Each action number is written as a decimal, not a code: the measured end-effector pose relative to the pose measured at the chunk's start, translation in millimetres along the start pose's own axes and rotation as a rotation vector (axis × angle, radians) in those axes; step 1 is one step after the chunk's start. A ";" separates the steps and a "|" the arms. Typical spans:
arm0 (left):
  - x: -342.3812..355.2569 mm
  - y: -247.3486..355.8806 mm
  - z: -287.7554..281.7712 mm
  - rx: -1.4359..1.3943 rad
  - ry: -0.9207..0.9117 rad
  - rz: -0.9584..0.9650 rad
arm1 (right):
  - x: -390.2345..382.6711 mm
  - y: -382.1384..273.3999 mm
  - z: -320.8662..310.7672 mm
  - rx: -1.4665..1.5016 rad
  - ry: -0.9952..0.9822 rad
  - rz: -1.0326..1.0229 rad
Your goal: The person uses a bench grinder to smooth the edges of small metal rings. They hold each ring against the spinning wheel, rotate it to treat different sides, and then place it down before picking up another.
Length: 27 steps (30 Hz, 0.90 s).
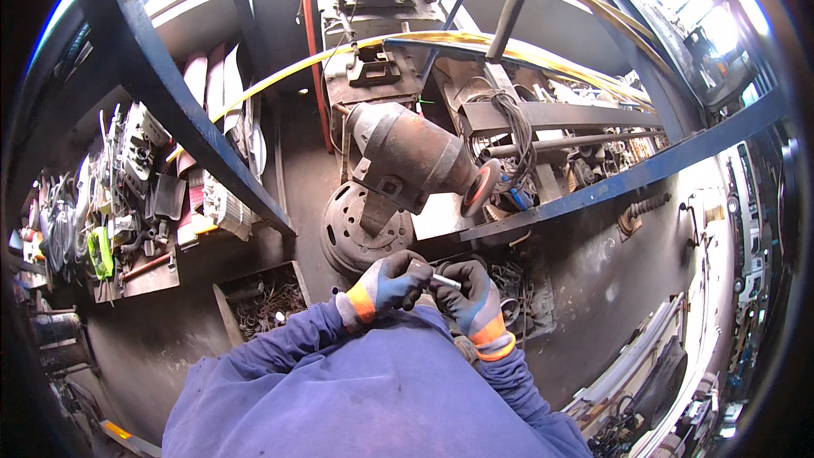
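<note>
In front of my chest, a short silvery metal rod [447,282] spans the gap between my two gloved hands. My left hand [392,280] is closed, its fingertips pinching the rod's left end. My right hand [473,295] curls closed at the other end, though its grip is partly hidden. Both gloves are grey and blue with orange cuffs. Just beyond them stands a rusty, barrel-shaped grinder motor [411,148] with a round grinding wheel [482,188] on its right end. It is mounted on a steel wheel rim [339,233]; my hands are apart from it.
A box of metal scraps [267,301] lies on the floor at left, and more loose parts sit behind my right hand. A blue steel beam [610,187] crosses at right; another slants down at left. Coiled cable [519,131] hangs near the wheel. Shelves of parts stand either side.
</note>
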State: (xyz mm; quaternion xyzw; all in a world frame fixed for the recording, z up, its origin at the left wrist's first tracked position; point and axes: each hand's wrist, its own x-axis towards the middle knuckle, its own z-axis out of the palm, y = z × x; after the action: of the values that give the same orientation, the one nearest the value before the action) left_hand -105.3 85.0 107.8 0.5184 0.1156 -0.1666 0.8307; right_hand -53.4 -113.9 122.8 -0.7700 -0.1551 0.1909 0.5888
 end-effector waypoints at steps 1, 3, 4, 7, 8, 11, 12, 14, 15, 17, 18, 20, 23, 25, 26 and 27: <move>2.7 -0.8 2.1 0.032 0.023 0.030 | 1.6 4.9 0.9 0.102 0.006 0.069; 8.3 -1.8 5.9 0.082 0.030 0.077 | 6.0 10.1 1.4 0.309 0.017 0.200; 10.3 -2.7 7.0 0.102 0.014 0.093 | 9.2 10.0 -1.8 0.472 -0.041 0.354; 20.0 -8.1 13.8 0.078 -0.035 0.207 | 17.0 24.0 3.0 0.706 0.049 0.421; 22.7 -5.3 16.2 0.078 -0.044 0.216 | 20.3 17.8 -1.0 0.674 0.038 0.389; 28.8 1.3 19.8 0.098 -0.068 0.235 | 25.0 9.4 -13.1 0.556 -0.027 0.346; 28.1 3.8 23.7 0.100 -0.081 0.240 | 25.1 14.6 -21.4 0.486 -0.061 0.359; 28.7 7.9 22.5 0.181 -0.166 0.268 | 23.3 34.0 -30.7 0.402 -0.117 0.296; 29.5 8.0 19.5 0.182 -0.193 0.226 | 22.3 47.3 -29.2 0.397 -0.080 0.235; 30.0 8.3 14.3 0.181 -0.237 0.145 | 22.0 63.2 -22.9 0.380 -0.015 0.115; 30.5 8.9 16.8 0.209 -0.204 0.144 | 22.3 62.8 -21.1 0.331 0.011 0.065; 32.4 4.4 14.6 0.140 -0.176 0.100 | 22.1 58.5 -17.7 0.232 0.061 -0.033; 37.4 4.4 18.2 0.087 -0.051 0.038 | 18.7 53.0 -14.9 0.239 0.123 0.066; 46.9 -8.5 14.4 0.105 0.080 -0.070 | 22.4 55.6 -16.0 0.212 0.164 0.103; 54.7 -21.5 12.4 0.219 0.070 0.175 | 23.8 58.3 -17.5 0.196 0.182 0.124; 64.0 -37.1 7.8 0.256 0.071 0.186 | 24.9 66.4 -19.2 0.178 0.199 0.076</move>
State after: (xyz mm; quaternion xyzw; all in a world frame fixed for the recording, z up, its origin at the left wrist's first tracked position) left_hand -61.1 52.9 57.3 0.6342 0.0741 -0.0842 0.7650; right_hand -21.4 -135.8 60.4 -0.7350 -0.0492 0.1488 0.6597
